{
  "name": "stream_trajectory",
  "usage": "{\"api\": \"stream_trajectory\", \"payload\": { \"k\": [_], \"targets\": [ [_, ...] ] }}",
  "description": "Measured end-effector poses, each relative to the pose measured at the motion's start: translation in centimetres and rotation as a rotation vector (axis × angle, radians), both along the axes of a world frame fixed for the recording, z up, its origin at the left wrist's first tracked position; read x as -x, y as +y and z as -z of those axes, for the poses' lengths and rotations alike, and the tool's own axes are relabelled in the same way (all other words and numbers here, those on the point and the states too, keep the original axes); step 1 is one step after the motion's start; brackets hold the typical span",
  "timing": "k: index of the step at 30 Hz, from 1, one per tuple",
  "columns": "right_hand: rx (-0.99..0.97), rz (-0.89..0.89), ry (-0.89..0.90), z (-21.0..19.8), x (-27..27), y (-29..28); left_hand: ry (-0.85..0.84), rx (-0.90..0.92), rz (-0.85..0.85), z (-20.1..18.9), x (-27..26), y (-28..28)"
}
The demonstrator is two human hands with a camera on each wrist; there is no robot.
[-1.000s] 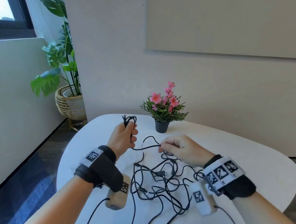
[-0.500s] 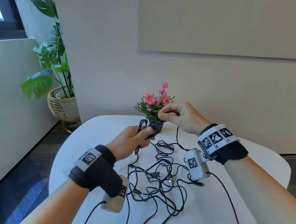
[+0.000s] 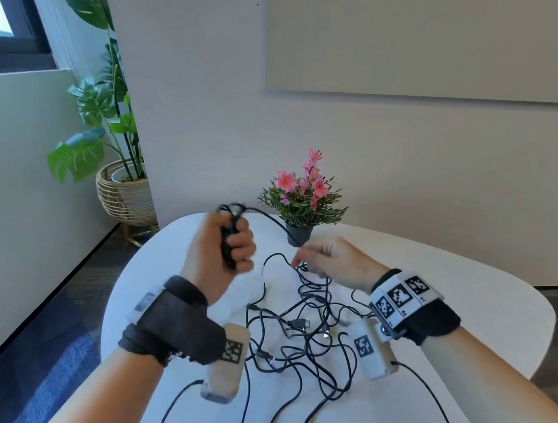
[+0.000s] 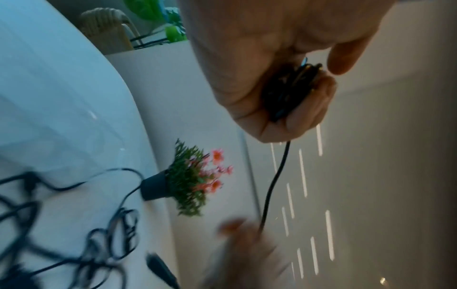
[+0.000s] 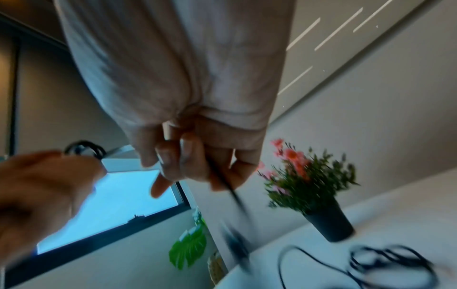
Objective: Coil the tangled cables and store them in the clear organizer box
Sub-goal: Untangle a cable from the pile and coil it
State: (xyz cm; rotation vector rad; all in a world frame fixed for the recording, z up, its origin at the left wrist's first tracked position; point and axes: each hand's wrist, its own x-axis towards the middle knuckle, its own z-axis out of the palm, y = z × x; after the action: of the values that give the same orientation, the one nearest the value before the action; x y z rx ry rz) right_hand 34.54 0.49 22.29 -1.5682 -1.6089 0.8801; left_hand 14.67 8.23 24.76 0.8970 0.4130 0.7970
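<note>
My left hand (image 3: 231, 245) is raised above the white table (image 3: 453, 313) and grips a small coil of black cable (image 3: 228, 247) in its fist; the coil (image 4: 289, 88) shows between its curled fingers. One strand (image 3: 264, 214) arcs from the coil's top down to my right hand (image 3: 298, 261), which pinches this cable (image 5: 223, 179) low over the table. A tangle of black cables (image 3: 300, 329) lies between my wrists. A clear box (image 4: 56, 133) shows faintly on the table in the left wrist view.
A small black pot of pink flowers (image 3: 300, 235) stands just behind my right hand. The wall rises close behind the table. A large plant in a wicker basket (image 3: 124, 196) stands on the floor at the left.
My right hand has dropped from in front of the flowers to low over the table. My left hand has lifted and turned upright with the coil, and the strand between them arcs longer.
</note>
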Motion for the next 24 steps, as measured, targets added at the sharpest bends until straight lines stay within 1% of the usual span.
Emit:
{"api": "stream_trajectory", "payload": {
  "k": [2,4,7,9,11,14,15,17,19,21,22,24],
  "targets": [
    [0.024,-0.005,-0.016,2.1,-0.1,-0.6,-0.101,0.014,-0.096,-1.1,0.9,1.1],
    [0.026,0.012,-0.026,3.6,-0.5,-1.1,-0.073,-0.021,-0.166,-1.5,1.7,2.0],
    [0.039,0.015,0.041,4.0,-0.8,-1.9,-0.007,-0.071,-0.234,-0.8,2.5,2.5],
    [0.05,-0.01,0.167,3.5,-0.8,-2.5,-0.014,-0.055,-0.264,-0.4,2.9,2.9],
    [0.059,-0.032,0.352,3.0,-0.9,-3.2,-0.004,-0.024,-0.293,0.1,3.4,3.4],
    [0.064,0.039,0.666,2.2,-1.1,-3.8,0.033,0.006,-0.332,1.6,3.7,3.9],
    [0.068,0.06,0.743,2.1,-1.2,-3.8,0.027,0.024,-0.343,2.1,3.8,4.0],
    [0.072,0.085,0.808,2.0,-1.3,-3.9,-0.023,0.063,-0.374,3.0,3.9,4.1],
    [0.071,0.145,0.839,2.2,-1.4,-4.1,-0.11,0.09,-0.42,3.3,4.4,4.6],
    [0.048,0.261,0.81,2.5,-1.9,-4.6,-0.196,0.106,-0.479,3.3,5.4,5.6],
    [0.019,0.311,0.759,2.8,-2.3,-4.8,-0.23,0.112,-0.508,3.2,6.1,6.2],
    [-0.013,0.366,0.596,3.5,-3.3,-5.0,-0.286,0.128,-0.543,3.2,7.4,7.1]
  ]
}}
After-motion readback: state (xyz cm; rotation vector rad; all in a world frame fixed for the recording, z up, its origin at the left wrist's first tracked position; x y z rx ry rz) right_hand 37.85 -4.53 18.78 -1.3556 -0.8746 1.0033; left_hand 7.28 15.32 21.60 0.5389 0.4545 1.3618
